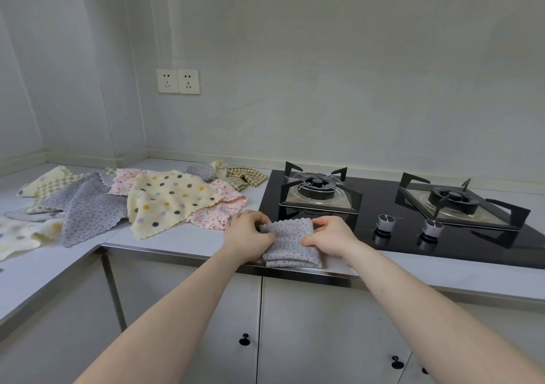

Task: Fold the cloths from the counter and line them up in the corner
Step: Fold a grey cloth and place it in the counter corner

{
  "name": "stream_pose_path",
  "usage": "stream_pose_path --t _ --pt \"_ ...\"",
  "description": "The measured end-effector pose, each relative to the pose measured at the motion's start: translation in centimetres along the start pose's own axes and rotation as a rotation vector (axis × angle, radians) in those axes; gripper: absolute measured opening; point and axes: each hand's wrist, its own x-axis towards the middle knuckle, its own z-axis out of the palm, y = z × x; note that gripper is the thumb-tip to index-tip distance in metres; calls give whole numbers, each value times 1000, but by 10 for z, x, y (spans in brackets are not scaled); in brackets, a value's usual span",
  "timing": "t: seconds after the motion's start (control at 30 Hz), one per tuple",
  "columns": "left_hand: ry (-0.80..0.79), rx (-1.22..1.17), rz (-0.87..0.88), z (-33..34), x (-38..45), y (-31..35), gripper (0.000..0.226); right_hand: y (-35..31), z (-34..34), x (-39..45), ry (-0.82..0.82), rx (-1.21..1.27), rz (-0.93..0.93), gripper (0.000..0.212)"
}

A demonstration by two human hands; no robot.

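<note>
Both forearms reach in. My left hand (246, 233) and right hand (330, 236) each pinch a side of the folded grey cloth (290, 245) at the counter (182, 239) front edge. Risk, I judge: layers slipping apart, or cloth sliding off the edge. Unfolded cloth pile (132, 200) covers the corner route; hob (413, 215) just right.

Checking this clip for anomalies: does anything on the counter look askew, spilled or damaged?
Nothing spilled or damaged. The unfolded cloths lie in a loose overlapping heap near the corner, as expected mid-task. The grey dotted cloth, gripped by the left hand and right hand, sits at the counter's front edge, slightly overhanging it.
</note>
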Motion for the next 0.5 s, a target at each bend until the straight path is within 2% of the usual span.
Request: stream_pose_path --t 0.07,0.17,0.37,0.5 --pt "33 -124 13 -1 1 -4 11 2 0 1 21 61 -21 49" --pt "70 -274 68 -2 -1 -5 13 6 -5 0 68 135 -96 28" --pt "116 -379 151 -3 -6 -6 16 17 -9 -12 143 114 -268 18" --pt "152 -341 211 -2 -10 -5 33 28 -5 -17 173 126 -341 20"
